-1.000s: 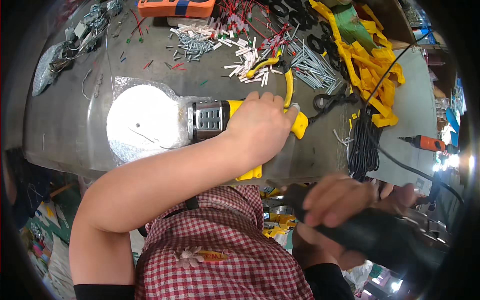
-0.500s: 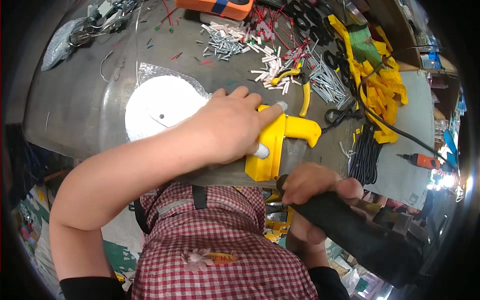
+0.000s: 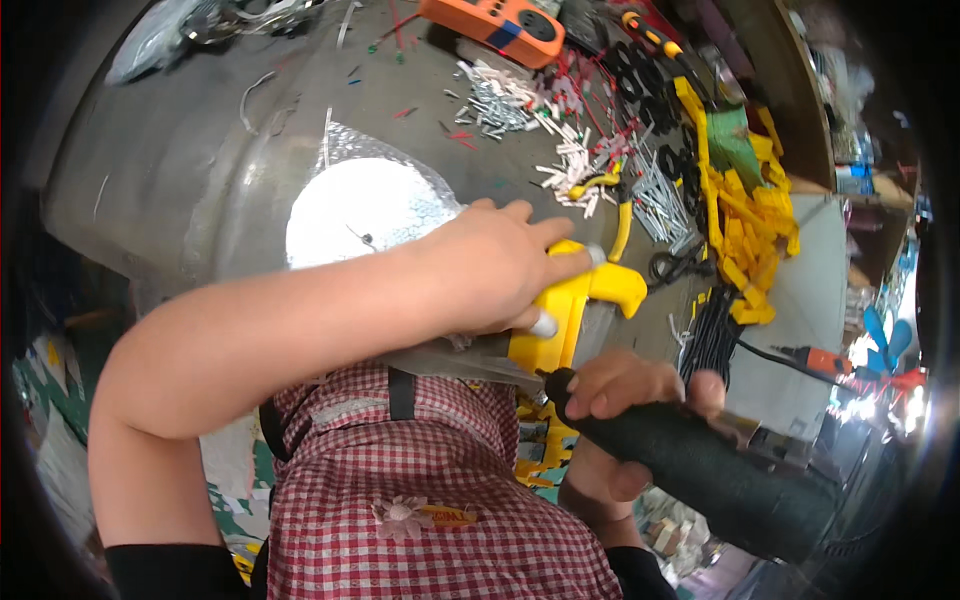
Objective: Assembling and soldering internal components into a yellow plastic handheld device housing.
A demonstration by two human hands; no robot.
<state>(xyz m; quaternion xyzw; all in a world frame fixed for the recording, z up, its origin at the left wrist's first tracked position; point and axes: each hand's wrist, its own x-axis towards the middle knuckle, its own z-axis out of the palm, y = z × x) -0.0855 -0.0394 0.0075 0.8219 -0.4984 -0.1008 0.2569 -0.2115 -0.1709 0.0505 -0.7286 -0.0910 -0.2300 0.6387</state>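
My left hand (image 3: pixel 490 265) reaches across and grips a yellow plastic housing (image 3: pixel 541 350) at the table's near edge. White coverings are on its thumb and a fingertip. A yellow handle (image 3: pixel 620 286) sticks out from the housing's right side. Beyond my left forearm lies a shiny white disc (image 3: pixel 360 205) on bubble wrap; my arm hides its near side. My right hand (image 3: pixel 625 385) is closed around a black powered screwdriver (image 3: pixel 720 475), whose front end meets the housing's near end. The exact contact at the tip is too small to make out.
Pliers with yellow grips (image 3: pixel 622 225) lie by long screws (image 3: pixel 665 205), white sleeves and short screws (image 3: pixel 495 108). Yellow plastic parts (image 3: pixel 745 230) are piled at right, beside coiled black cable (image 3: pixel 708 335). An orange power strip (image 3: pixel 500 28) sits at the back.
The whole view has shifted, so the table items appear farther right. The screwdriver's front end has come closer to the housing's near end. Both hands keep their holds.
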